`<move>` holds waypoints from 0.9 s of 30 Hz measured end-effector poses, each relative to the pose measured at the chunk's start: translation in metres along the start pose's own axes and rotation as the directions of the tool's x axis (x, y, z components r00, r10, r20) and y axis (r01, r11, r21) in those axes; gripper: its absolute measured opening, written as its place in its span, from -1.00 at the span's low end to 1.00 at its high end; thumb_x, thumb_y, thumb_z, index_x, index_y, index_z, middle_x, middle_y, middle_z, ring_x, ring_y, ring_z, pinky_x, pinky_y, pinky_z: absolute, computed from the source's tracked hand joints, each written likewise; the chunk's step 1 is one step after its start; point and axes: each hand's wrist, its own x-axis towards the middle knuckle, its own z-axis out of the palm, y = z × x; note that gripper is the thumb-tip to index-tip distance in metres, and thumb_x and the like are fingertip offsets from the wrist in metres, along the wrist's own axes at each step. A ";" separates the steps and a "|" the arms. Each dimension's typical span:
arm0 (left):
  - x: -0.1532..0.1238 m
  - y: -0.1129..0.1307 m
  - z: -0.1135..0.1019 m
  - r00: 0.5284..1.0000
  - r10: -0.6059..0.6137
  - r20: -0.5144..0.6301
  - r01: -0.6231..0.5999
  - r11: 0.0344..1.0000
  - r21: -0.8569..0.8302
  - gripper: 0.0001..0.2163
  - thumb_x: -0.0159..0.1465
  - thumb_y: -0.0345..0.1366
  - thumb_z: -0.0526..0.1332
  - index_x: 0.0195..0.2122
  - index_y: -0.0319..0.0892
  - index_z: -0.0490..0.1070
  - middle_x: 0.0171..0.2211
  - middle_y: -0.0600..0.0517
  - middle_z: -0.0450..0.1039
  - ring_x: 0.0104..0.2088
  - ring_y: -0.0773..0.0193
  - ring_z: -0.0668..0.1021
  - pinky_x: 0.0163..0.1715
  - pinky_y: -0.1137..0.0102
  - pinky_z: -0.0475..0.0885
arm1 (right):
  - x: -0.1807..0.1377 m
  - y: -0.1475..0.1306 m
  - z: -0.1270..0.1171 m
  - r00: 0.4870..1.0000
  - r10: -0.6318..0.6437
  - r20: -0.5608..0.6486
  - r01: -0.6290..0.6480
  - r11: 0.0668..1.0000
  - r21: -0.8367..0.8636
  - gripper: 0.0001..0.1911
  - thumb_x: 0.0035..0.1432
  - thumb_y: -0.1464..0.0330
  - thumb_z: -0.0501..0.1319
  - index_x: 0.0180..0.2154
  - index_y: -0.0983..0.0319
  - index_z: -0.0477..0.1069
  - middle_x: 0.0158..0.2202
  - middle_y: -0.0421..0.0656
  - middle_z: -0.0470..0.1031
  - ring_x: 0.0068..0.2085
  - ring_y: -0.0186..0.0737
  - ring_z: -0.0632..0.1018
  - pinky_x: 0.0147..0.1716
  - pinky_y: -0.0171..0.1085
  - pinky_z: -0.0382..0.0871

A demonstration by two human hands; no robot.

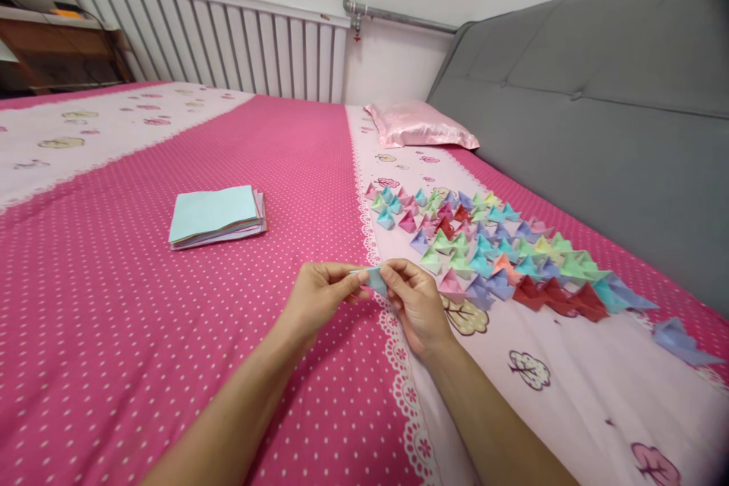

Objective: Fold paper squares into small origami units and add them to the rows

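Note:
Between my two hands is a small folded piece of light blue paper (376,281), held above the bed. My left hand (324,292) pinches its left end between thumb and fingers. The right end is gripped by my right hand (418,304), thumb on top. Parts of the paper are hidden behind my fingers. Just to the right, several rows of folded paper boats (495,247) in many colours stand on the bedspread. Farther left lies a stack of paper sheets (215,214), a light blue one on top.
A pink polka-dot bedspread (114,304) with pale printed bands covers the bed. At the far end is a pink pillow (421,125) beside a grey headboard (598,76). A white radiator (228,38) runs along the wall, with a pipe (399,15) to its right.

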 end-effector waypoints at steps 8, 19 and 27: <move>0.001 -0.001 0.003 1.000 -0.018 -0.004 0.017 0.996 -0.086 -0.81 -0.01 -0.22 0.30 -0.46 -0.27 0.48 -0.61 0.05 0.47 -0.62 0.43 0.41 -0.57 0.51 0.26 | 0.000 0.000 -0.001 1.000 0.026 0.004 -0.026 1.000 -0.018 -0.84 -0.11 0.33 0.34 -0.45 0.26 0.43 -0.67 -0.32 0.31 -0.64 -0.53 0.27 -0.68 -0.52 0.08; 0.001 -0.005 0.007 0.994 -0.070 0.087 0.078 0.993 -0.094 -0.83 -0.06 -0.29 0.34 -0.50 -0.28 0.46 -0.54 0.02 0.49 -0.54 0.39 0.47 -0.50 0.50 0.31 | 0.000 0.000 0.002 0.998 0.067 0.015 -0.067 0.997 0.049 -0.84 -0.12 0.35 0.34 -0.46 0.28 0.42 -0.64 -0.28 0.42 -0.65 -0.55 0.32 -0.66 -0.55 0.16; 0.001 -0.006 0.007 0.994 -0.015 0.112 0.028 0.992 -0.121 -0.82 -0.11 -0.41 0.34 -0.44 -0.31 0.45 -0.51 0.01 0.49 -0.52 0.41 0.48 -0.45 0.50 0.37 | 0.001 0.000 0.001 0.996 0.086 0.004 -0.086 0.994 0.067 -0.82 -0.12 0.33 0.34 -0.44 0.27 0.42 -0.63 -0.27 0.43 -0.65 -0.54 0.33 -0.67 -0.54 0.14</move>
